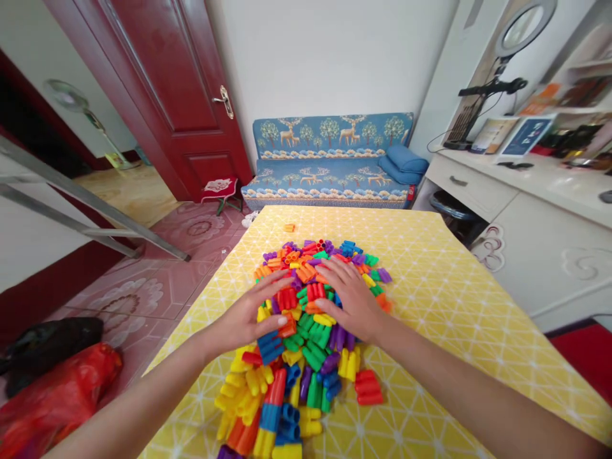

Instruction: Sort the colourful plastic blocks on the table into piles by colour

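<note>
A heap of plastic bullet-shaped building blocks (313, 338) in red, orange, yellow, green, blue and purple lies on the table with the yellow cloth (430, 306). Over the heap's left side rests my left hand (251, 312), its fingers stretched out and its thumb by an orange block (288, 325). My right hand (354, 296) lies across the right side of the heap, fingers spread, palm down. Neither hand is closed around a block. Some blocks beneath both hands are hidden. At the near end, red, blue and yellow blocks (271, 411) are joined in a row.
One orange block (289, 227) sits apart near the table's far edge, and a red block (368, 387) lies right of the heap. Beyond stands a blue patterned sofa (329, 172). A white desk (535, 191) is at right, a metal ladder-like frame (95, 197) at left.
</note>
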Tool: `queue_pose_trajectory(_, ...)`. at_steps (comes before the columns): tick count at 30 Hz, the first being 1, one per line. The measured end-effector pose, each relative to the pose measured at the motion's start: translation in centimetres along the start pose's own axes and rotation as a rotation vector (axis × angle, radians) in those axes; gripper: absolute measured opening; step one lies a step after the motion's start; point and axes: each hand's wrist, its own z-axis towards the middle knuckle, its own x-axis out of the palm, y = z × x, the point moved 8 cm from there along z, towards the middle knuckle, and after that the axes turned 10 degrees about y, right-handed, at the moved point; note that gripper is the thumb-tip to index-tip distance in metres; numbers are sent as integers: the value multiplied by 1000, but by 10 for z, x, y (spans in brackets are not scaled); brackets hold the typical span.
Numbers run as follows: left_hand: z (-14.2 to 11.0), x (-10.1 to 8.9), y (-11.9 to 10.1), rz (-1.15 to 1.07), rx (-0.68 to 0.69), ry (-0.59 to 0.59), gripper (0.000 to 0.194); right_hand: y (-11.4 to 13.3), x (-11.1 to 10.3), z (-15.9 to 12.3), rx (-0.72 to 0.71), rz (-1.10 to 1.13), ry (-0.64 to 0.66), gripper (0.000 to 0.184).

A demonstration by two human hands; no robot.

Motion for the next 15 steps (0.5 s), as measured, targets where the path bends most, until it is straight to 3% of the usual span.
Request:
queue_pose_trajectory(3, -78, 17, -9, 24, -43, -19, 76, 46, 18, -65, -77, -5, -37, 67)
queue_pose_trajectory(6, -146, 49, -22, 120, -31, -32, 96, 90, 61, -125, -179, -66, -25, 84)
queue_pose_trajectory(8, -173, 76, -28, 178, -68, 8, 91, 109, 90, -150, -196, -152, -78, 72)
queue_pose_trajectory(11, -183, 98, -39, 256, -82, -102, 92, 117, 118, -157, -118, -207, -112, 71)
queue_pose_trajectory(15, -154, 118, -44, 275, -98, -192, 86, 114, 115, -135, -9, -85, -102, 96)
